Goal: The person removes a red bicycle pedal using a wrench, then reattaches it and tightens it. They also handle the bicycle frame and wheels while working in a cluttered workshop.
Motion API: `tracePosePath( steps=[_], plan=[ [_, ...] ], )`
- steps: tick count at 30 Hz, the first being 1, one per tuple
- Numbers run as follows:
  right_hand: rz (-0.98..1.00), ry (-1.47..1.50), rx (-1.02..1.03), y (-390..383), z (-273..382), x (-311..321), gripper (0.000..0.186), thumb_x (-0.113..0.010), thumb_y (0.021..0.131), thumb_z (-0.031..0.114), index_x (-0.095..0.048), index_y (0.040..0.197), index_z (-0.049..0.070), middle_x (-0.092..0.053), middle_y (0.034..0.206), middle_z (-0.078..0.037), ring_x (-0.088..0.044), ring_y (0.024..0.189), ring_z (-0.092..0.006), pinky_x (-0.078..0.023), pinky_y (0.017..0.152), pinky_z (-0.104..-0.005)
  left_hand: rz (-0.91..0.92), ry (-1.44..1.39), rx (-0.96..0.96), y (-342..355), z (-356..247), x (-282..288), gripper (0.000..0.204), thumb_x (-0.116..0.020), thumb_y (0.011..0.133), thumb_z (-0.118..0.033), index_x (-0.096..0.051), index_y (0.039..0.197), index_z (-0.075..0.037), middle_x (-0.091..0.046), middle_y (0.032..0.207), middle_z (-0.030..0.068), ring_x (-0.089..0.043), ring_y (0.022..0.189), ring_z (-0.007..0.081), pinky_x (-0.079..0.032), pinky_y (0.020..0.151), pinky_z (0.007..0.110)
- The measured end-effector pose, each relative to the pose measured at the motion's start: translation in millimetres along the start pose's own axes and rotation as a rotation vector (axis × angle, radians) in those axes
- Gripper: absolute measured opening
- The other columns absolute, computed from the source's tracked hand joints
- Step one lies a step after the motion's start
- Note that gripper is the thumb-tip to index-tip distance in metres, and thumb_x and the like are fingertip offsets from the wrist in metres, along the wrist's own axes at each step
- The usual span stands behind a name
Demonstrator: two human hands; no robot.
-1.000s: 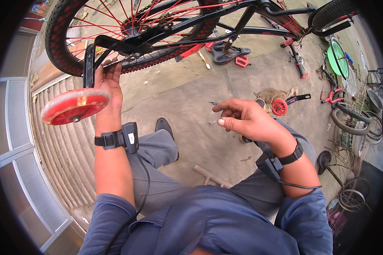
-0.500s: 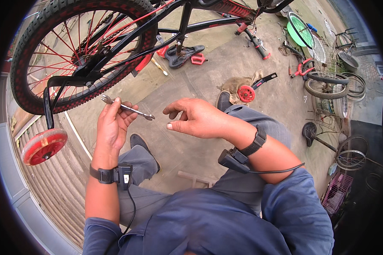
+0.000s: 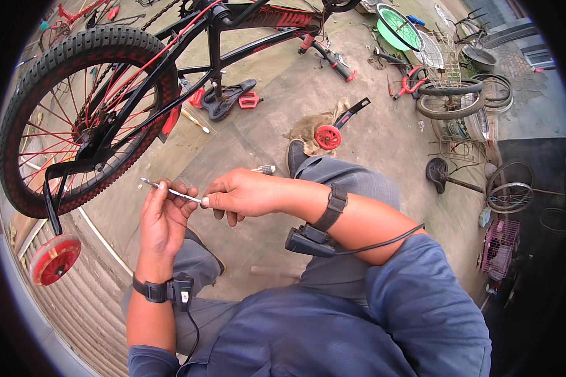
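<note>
A slim silver wrench (image 3: pixel 182 195) lies across the space between my hands, turned edge-on. My left hand (image 3: pixel 163 217), palm up, grips it between thumb and fingers. From the other side my right hand (image 3: pixel 248 193) pinches the wrench's right end between thumb and forefinger. Beyond my left hand stands an upside-down bicycle (image 3: pixel 220 56), black and red, its saddle (image 3: pixel 223 103) on the ground. The rear wheel (image 3: pixel 151 50) has red spokes, and a red training wheel (image 3: pixel 56 261) hangs on a bent black bracket beside it.
Past my right hand lie a tool handle (image 3: pixel 265 169) and a loose red training wheel (image 3: pixel 327 137) on a brown rag. Off to the right are a green basin (image 3: pixel 393 34), loose bicycle tyres (image 3: pixel 449 112), a detached saddle (image 3: pixel 436 176) and a pink crate (image 3: pixel 500 248).
My right hand has come left and taken hold of the wrench's end. The wrench has turned edge-on. The view has shifted, so the bicycle sits further left.
</note>
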State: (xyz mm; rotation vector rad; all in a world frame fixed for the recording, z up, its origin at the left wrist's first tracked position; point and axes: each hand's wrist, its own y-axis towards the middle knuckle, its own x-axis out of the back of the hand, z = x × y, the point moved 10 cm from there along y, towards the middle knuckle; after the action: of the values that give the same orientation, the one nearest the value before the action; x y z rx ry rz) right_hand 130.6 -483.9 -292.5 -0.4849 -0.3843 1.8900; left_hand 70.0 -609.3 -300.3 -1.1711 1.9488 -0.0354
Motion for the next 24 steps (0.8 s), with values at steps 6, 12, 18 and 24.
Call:
tracePosePath(
  steps=[6, 12, 18, 24],
  plan=[
    [0.002, -0.055, 0.025, 0, 5, 2, 0.034, -0.068, 0.094, 0.032, -0.068, 0.105, 0.0, -0.066, 0.079, -0.004, -0.061, 0.06, -0.012, -0.048, 0.056, -0.0279, -0.038, 0.045, 0.038, 1, 7, 4, 0.025, -0.049, 0.106, -0.029, -0.059, 0.112, -0.007, -0.068, 0.102, 0.0095, -0.069, 0.098, 0.0231, -0.059, 0.082, 0.036],
    [-0.11, -0.147, 0.068, 0, 9, 23, 0.033, -0.07, 0.091, 0.03, -0.068, 0.107, 0.001, -0.066, 0.08, -0.005, -0.062, 0.065, -0.0128, -0.05, 0.06, -0.0305, -0.182, 0.112, 0.029, 5, 3, 25, 0.025, -0.05, 0.106, -0.03, -0.061, 0.111, -0.008, -0.069, 0.099, 0.0071, -0.07, 0.09, 0.0196, -0.058, 0.073, 0.031],
    [-0.456, -0.537, 0.425, -16, 50, 51, 0.032, -0.071, 0.085, 0.029, -0.073, 0.101, 0.002, -0.072, 0.085, -0.017, -0.069, 0.077, -0.0259, -0.054, 0.071, -0.0373, -0.244, 0.113, 0.028, 7, -1, 33, 0.027, -0.05, 0.106, -0.033, -0.061, 0.109, -0.008, -0.068, 0.095, 0.0065, -0.07, 0.087, 0.0199, -0.058, 0.07, 0.03],
    [-0.465, -0.082, 0.367, -21, 58, 68, 0.024, -0.072, 0.092, 0.023, -0.071, 0.104, 0.001, -0.065, 0.087, -0.005, -0.063, 0.077, -0.0123, -0.051, 0.069, -0.0305, -0.14, 0.11, 0.143, 5, 21, 14, 0.034, -0.047, 0.106, -0.036, -0.062, 0.105, -0.006, -0.068, 0.09, 0.0092, -0.07, 0.081, 0.0235, -0.057, 0.068, 0.031]
  ],
)
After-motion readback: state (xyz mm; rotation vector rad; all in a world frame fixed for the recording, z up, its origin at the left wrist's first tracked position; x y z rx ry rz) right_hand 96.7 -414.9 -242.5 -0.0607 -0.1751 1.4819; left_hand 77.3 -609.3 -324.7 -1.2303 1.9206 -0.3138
